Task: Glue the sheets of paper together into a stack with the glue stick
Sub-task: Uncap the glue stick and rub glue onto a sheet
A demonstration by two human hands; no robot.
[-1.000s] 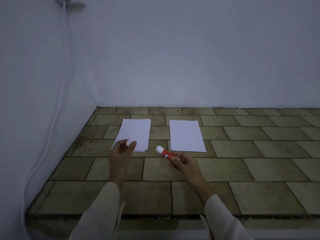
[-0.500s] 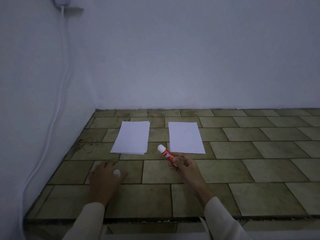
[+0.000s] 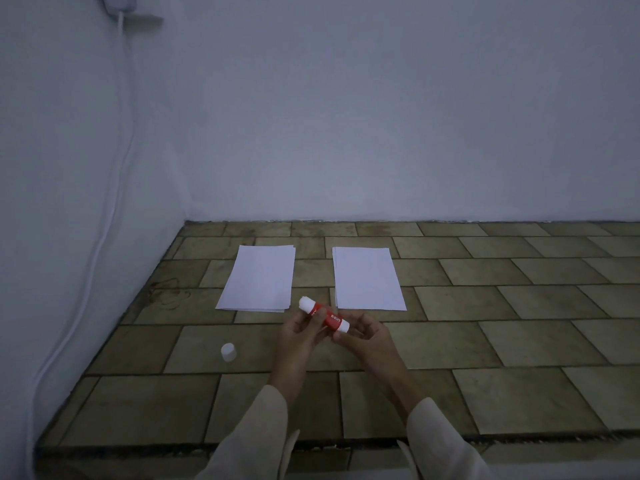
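Gripping: I saw both hands on the glue stick (image 3: pixel 323 315). The left hand (image 3: pixel 298 336) curled its fingers round the red middle, and the right hand (image 3: pixel 367 337) pinched the white base end.
Changed: a second before, the left hand carried the cap (image 3: pixel 228 351). Now the cap lay on the floor (image 3: pixel 485 341), left of the grip, and that hand had joined the stick.
Meaning: the stick was uncapped. I judged a twist of the base came next, with no paper glued yet.
Sheets: the left pile (image 3: pixel 259 278) lay just beyond the tip and the right pile (image 3: pixel 367 278) beyond the right hand, with tiles between them.
Room: bare tiles lay open right of the grip. The wall (image 3: pixel 86 168) stood well to the left, and the floor's front edge ran under the sleeves.
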